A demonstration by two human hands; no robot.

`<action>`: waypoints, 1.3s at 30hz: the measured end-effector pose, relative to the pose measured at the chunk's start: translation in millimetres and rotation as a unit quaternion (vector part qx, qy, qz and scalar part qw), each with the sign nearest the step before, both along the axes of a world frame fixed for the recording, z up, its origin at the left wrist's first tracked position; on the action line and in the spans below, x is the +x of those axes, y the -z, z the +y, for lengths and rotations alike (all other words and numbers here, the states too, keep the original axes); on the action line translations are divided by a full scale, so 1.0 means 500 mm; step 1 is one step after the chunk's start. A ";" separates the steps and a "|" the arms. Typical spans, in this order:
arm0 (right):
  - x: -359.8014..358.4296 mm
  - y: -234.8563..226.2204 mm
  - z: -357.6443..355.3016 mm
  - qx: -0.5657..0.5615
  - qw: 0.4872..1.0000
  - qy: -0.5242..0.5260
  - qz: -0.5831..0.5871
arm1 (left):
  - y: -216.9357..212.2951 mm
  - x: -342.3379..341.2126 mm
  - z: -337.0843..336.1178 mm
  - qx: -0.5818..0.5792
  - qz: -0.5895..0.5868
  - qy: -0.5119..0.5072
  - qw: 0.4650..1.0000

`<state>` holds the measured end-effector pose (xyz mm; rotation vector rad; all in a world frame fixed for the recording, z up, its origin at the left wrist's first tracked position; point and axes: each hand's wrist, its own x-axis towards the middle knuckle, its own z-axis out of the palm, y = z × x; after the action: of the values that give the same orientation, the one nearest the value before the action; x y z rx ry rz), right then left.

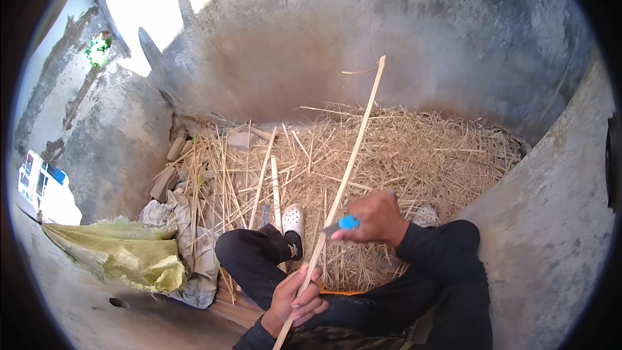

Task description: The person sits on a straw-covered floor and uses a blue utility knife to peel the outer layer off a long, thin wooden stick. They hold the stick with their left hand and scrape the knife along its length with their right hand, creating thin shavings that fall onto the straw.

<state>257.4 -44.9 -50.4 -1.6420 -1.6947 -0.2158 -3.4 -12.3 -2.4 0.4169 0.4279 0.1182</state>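
Observation:
A long pale strip of wood or bamboo (353,148) slants from my lap up toward the far wall. My left hand (297,299) is closed around its lower part. In my right hand (376,217), slightly blurred, is a knife (348,221) with a blue part at the handle and a short grey blade. The blade lies against the strip, a little above my left hand. Thin slivers hang off the strip's far tip.
Straw-like shavings (440,155) cover the floor, with several loose strips (262,178) at the left. A yellowish sack (123,253) lies left. Concrete walls (402,32) surround me. My bent legs (249,259) and a white clog (293,219) are close to the work.

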 end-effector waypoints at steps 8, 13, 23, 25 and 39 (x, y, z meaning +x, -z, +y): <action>-0.003 0.009 0.002 -0.033 0.999 0.022 -0.013 | 0.011 -0.001 0.002 -0.030 -0.026 -0.002 0.999; 0.078 0.018 0.033 -0.064 0.988 0.143 0.005 | -0.004 -0.002 0.007 0.079 0.065 -0.011 0.995; -0.003 0.009 0.013 -0.008 1.000 0.002 -0.017 | -0.014 0.005 0.013 0.197 0.096 0.013 0.976; 0.008 0.005 0.018 0.007 0.999 0.017 -0.052 | -0.014 0.008 0.017 0.214 0.097 0.010 0.972; 0.068 0.039 0.037 0.000 0.994 0.095 -0.059 | 0.009 -0.013 0.020 0.175 0.069 -0.011 0.982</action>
<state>291.2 -26.6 -70.1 -1.8228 -1.6237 -0.4126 -10.0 -2.5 -6.8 0.7708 0.5502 0.1873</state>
